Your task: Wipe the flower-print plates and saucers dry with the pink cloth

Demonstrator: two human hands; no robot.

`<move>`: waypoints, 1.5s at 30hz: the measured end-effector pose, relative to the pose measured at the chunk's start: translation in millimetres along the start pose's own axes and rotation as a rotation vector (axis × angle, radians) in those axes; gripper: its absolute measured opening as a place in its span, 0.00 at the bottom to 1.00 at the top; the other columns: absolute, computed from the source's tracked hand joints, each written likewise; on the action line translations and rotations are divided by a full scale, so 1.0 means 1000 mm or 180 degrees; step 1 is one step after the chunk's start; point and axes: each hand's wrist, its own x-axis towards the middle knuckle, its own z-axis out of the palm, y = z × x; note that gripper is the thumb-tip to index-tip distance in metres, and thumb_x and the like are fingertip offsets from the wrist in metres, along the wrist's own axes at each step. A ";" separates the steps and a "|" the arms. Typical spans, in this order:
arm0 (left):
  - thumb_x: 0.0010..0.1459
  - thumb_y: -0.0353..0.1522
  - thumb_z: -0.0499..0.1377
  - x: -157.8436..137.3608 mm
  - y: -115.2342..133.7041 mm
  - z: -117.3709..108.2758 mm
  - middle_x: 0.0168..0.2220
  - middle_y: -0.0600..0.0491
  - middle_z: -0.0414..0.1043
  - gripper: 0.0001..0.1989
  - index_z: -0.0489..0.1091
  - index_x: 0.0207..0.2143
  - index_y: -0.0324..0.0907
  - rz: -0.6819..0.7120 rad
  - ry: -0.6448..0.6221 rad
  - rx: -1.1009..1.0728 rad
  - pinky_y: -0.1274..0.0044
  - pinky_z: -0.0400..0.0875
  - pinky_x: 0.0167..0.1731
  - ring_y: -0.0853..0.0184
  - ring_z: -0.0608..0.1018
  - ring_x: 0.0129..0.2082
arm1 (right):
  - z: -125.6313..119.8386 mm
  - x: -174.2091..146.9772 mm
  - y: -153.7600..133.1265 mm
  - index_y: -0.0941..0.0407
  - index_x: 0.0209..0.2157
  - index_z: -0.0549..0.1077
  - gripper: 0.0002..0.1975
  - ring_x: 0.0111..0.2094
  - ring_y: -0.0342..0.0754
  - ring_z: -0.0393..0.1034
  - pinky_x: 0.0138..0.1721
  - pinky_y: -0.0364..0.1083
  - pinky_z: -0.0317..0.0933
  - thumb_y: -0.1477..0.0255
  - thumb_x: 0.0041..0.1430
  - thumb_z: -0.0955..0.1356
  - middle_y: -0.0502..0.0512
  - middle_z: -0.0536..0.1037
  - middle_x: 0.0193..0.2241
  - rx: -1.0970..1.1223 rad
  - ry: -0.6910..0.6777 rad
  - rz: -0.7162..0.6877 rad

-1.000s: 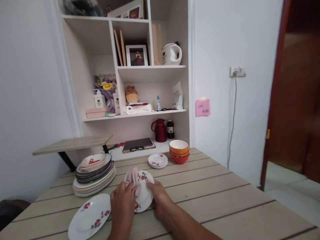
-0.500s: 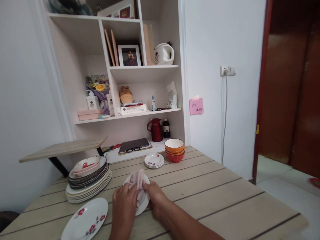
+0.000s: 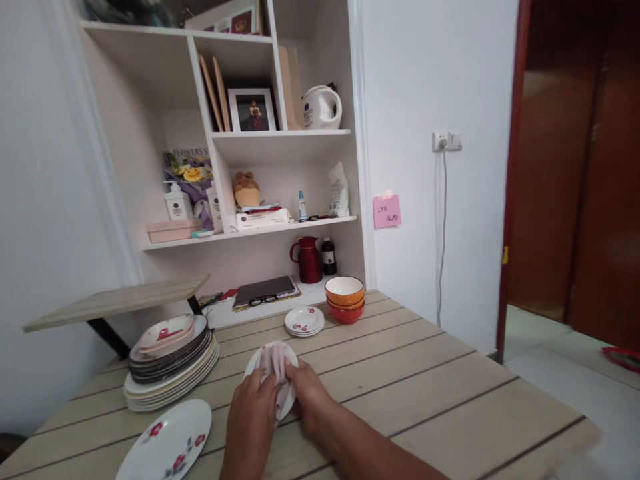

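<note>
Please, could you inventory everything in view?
Table: one, beige, foreground
Raised board: one, beige, left
Cabinet: one, white, behind
Small plate: one, white, front centre
Cloth: one, pinkish, on small plate
Larger plate: one, white, front left
Plate stack: one, black and white, left
Dishes: two, pinkish, atop plate stack
Saucers: several, white, back
Bowls: three, orange and red, beside saucers
Jug: one, red, cabinet
Note: one, pink, wall
Doorway: one, reddish, right
Shelf items: several, mixed, cabinet
Left hand: one, on cloth
Right hand: one, holding small plate
</note>
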 end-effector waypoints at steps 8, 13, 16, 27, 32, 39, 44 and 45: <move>0.63 0.31 0.46 0.001 -0.017 -0.010 0.36 0.48 0.74 0.16 0.75 0.40 0.44 -0.0672 0.0024 0.0638 0.67 0.66 0.36 0.56 0.76 0.38 | 0.012 -0.006 0.002 0.60 0.35 0.72 0.10 0.19 0.45 0.70 0.24 0.43 0.62 0.67 0.54 0.67 0.52 0.77 0.19 -0.0010 0.0003 0.0025; 0.63 0.29 0.46 0.000 -0.008 -0.006 0.36 0.48 0.74 0.17 0.75 0.39 0.44 -0.0310 -0.0166 0.0453 0.70 0.67 0.37 0.60 0.76 0.37 | 0.005 -0.001 -0.003 0.59 0.36 0.71 0.11 0.21 0.44 0.70 0.25 0.42 0.62 0.65 0.55 0.67 0.51 0.77 0.22 0.0100 0.0193 -0.0033; 0.60 0.26 0.49 -0.001 0.001 -0.001 0.39 0.48 0.74 0.15 0.75 0.40 0.44 0.0006 -0.0097 0.0245 0.72 0.67 0.39 0.62 0.75 0.39 | -0.001 0.002 -0.004 0.59 0.36 0.72 0.13 0.22 0.43 0.70 0.25 0.41 0.62 0.64 0.53 0.69 0.50 0.77 0.23 0.0052 0.0198 -0.0053; 0.64 0.32 0.47 0.002 -0.015 -0.003 0.35 0.48 0.73 0.16 0.74 0.40 0.43 -0.0558 0.0038 0.0591 0.72 0.65 0.32 0.61 0.76 0.34 | 0.010 -0.008 0.002 0.61 0.35 0.73 0.18 0.19 0.46 0.70 0.22 0.43 0.61 0.58 0.53 0.69 0.54 0.77 0.21 -0.0157 -0.0200 -0.0012; 0.64 0.32 0.47 0.002 -0.019 -0.006 0.35 0.48 0.73 0.16 0.74 0.41 0.43 -0.0748 -0.0215 0.0593 0.72 0.64 0.31 0.61 0.76 0.34 | 0.009 -0.005 0.002 0.59 0.33 0.72 0.17 0.18 0.45 0.70 0.22 0.43 0.62 0.58 0.53 0.69 0.53 0.77 0.20 -0.0030 -0.0009 -0.0057; 0.62 0.29 0.48 -0.001 0.003 0.000 0.38 0.49 0.74 0.15 0.75 0.40 0.46 -0.0047 -0.0020 -0.0044 0.74 0.67 0.39 0.63 0.75 0.39 | -0.001 -0.002 -0.003 0.59 0.36 0.74 0.21 0.25 0.45 0.72 0.28 0.43 0.64 0.55 0.50 0.70 0.52 0.78 0.25 0.0009 -0.0017 -0.0219; 0.63 0.30 0.48 0.000 -0.001 0.001 0.40 0.49 0.74 0.16 0.75 0.41 0.46 -0.0023 0.0092 -0.0110 0.73 0.68 0.40 0.62 0.76 0.40 | 0.003 -0.008 -0.002 0.61 0.33 0.74 0.23 0.24 0.46 0.72 0.28 0.43 0.63 0.55 0.46 0.71 0.53 0.77 0.22 -0.0177 -0.0315 -0.0168; 0.63 0.30 0.47 0.000 -0.004 0.000 0.40 0.48 0.74 0.16 0.75 0.41 0.45 -0.0130 0.0086 -0.0043 0.73 0.68 0.40 0.62 0.76 0.39 | 0.004 -0.009 -0.002 0.61 0.33 0.74 0.23 0.23 0.46 0.72 0.28 0.44 0.63 0.54 0.46 0.71 0.53 0.77 0.21 -0.0185 -0.0349 -0.0156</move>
